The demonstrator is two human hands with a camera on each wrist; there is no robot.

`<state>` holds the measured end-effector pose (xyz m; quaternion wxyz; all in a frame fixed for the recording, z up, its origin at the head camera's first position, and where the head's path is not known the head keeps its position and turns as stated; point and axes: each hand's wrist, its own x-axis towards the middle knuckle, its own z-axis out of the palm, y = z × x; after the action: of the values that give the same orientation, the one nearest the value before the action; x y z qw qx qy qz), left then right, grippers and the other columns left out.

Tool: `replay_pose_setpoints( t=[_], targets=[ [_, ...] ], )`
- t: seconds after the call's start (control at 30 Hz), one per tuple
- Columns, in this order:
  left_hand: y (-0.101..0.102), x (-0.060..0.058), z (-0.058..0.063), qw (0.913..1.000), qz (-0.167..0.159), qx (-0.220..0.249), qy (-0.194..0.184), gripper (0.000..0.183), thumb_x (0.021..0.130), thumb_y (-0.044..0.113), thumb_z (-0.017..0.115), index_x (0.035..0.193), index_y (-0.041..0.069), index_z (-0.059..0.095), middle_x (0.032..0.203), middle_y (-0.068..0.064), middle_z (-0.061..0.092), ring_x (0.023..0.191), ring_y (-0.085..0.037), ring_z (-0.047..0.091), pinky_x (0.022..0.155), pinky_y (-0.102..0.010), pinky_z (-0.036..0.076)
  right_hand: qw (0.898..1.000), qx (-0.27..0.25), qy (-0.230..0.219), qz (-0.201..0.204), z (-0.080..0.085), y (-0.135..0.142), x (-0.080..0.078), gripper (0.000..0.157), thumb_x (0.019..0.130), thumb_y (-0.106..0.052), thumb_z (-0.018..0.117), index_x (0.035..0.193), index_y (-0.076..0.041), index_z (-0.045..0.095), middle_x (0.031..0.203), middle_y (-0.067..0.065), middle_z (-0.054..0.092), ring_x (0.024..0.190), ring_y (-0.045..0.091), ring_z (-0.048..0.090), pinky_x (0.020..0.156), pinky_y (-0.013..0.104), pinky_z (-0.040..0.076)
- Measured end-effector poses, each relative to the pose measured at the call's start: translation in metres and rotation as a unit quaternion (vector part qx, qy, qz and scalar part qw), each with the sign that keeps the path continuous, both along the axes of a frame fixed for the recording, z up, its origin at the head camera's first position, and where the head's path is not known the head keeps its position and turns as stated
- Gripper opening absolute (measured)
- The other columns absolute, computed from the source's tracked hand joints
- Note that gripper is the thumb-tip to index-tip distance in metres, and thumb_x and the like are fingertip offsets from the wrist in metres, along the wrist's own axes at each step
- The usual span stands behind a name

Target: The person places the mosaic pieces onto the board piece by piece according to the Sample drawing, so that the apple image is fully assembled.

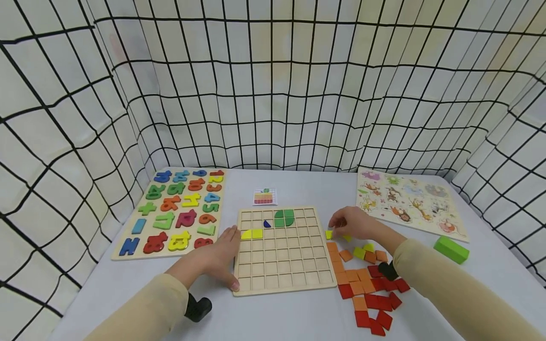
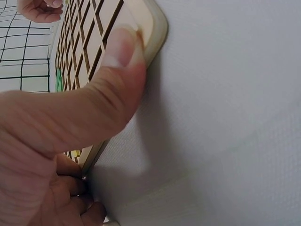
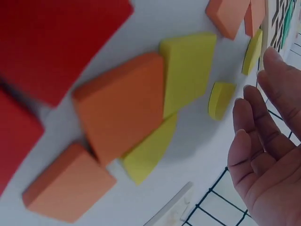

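Note:
My left hand (image 1: 218, 255) lies along the left side of a wooden grid board (image 1: 294, 272), its thumb on the near left corner and its fingers at the edge farther up. On the board are several green pieces (image 1: 284, 219), a small dark blue piece (image 1: 267, 224), a yellow square (image 1: 258, 233) and a yellow rounded piece (image 1: 246, 235). Off the board's right side, my right hand (image 1: 356, 222) hovers with loosely bent fingers over scattered yellow pieces (image 3: 221, 100). Nothing shows between its thumb and fingers in the right wrist view.
Orange tiles (image 1: 351, 275) and red tiles (image 1: 362, 318) spread right of the board. A small picture card (image 1: 265, 196) lies behind it. A number puzzle (image 1: 170, 222) stands left, an animal puzzle (image 1: 409, 201) and a green block (image 1: 451, 249) right. Black netting (image 1: 281, 94) encloses the table.

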<state>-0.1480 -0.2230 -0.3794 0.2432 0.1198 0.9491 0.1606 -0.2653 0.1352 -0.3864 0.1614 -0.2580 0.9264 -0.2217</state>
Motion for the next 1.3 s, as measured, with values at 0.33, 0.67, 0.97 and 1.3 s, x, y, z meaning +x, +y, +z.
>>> replay_pose_setpoints(
  t=[0.33, 0.67, 0.97, 1.3],
  targets=[
    [-0.002, 0.0, -0.002, 1.0, -0.002, -0.001, 0.002, 0.128, 0.068, 0.035, 0.095, 0.158, -0.011, 0.016, 0.169, -0.029, 0.008, 0.159, -0.044, 0.005, 0.129, -0.058, 0.015, 0.999, -0.005, 0.015, 0.03, -0.001, -0.011, 0.009, 0.016, 0.087, -0.011, 0.081, 0.089, -0.01, 0.065, 0.084, 0.001, 0.062, 0.077, 0.014, 0.053, 0.069, 0.029, 0.049],
    [-0.002, 0.001, 0.001, 1.0, 0.0, 0.0, 0.001, 0.128, 0.069, 0.034, 0.095, 0.158, -0.011, 0.016, 0.169, -0.029, 0.008, 0.159, -0.044, 0.005, 0.129, -0.057, 0.015, 0.998, -0.064, 0.02, 0.009, 0.003, -0.014, -0.002, 0.003, 0.094, -0.003, 0.071, 0.094, -0.006, 0.07, 0.092, 0.005, 0.069, 0.082, 0.015, 0.063, 0.073, 0.03, 0.054],
    [-0.004, 0.002, -0.001, 1.0, -0.002, 0.002, 0.0, 0.127, 0.07, 0.035, 0.095, 0.158, -0.011, 0.016, 0.169, -0.029, 0.008, 0.159, -0.044, 0.006, 0.129, -0.057, 0.015, 0.992, -0.124, -0.003, 0.006, 0.004, -0.071, 0.007, 0.014, 0.096, -0.007, 0.071, 0.109, -0.003, 0.069, 0.095, 0.007, 0.072, 0.076, 0.015, 0.068, 0.068, 0.026, 0.056],
    [-0.003, 0.001, 0.0, 1.0, -0.003, -0.003, -0.002, 0.127, 0.07, 0.037, 0.094, 0.159, -0.01, 0.016, 0.17, -0.028, 0.008, 0.159, -0.043, 0.006, 0.129, -0.056, 0.016, 0.992, -0.129, -0.011, -0.011, -0.001, -0.124, 0.016, 0.005, 0.091, -0.008, 0.077, 0.095, -0.007, 0.076, 0.09, 0.002, 0.074, 0.079, 0.009, 0.065, 0.072, 0.024, 0.055]
  ],
)
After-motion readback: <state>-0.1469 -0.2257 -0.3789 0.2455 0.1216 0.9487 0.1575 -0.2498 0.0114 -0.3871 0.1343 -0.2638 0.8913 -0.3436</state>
